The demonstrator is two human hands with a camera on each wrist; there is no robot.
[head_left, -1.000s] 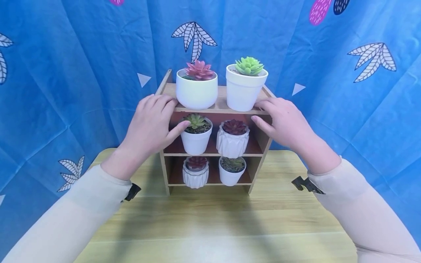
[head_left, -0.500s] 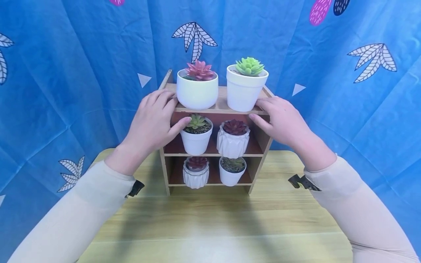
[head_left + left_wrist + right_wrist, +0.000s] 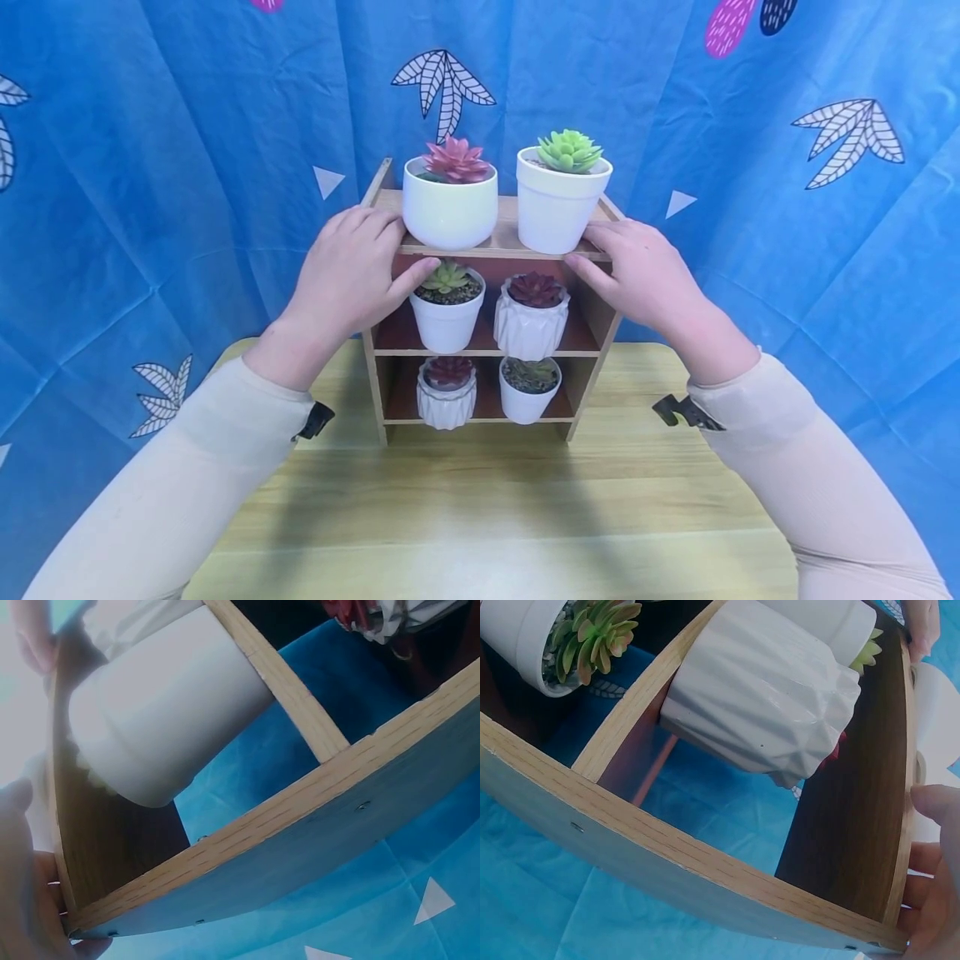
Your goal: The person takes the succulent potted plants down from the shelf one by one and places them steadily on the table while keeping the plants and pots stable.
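A small wooden shelf [image 3: 504,236] with three levels stands on the table, succulents in white pots on each. My left hand [image 3: 341,271] holds its top board at the left corner, fingers above and thumb in front, near the pot with a pink-red succulent [image 3: 450,208]. At the opposite corner my right hand [image 3: 647,279] grips the same board beside the pot with a bright green succulent [image 3: 558,208]. Both wrist views show fingers around the board's end, close to the side panel [image 3: 262,817].
On the middle level are a smooth pot [image 3: 447,325] and a faceted pot [image 3: 529,333]. Below them sit another faceted pot [image 3: 447,408] and a smooth one [image 3: 527,407]. A blue patterned curtain [image 3: 225,167] hangs behind the wooden table [image 3: 480,500].
Both hands have edged slightly inward along the top board, thumbs moving toward each other, and the sleeves have shifted inward with them. Shelf and pots look unmoved.
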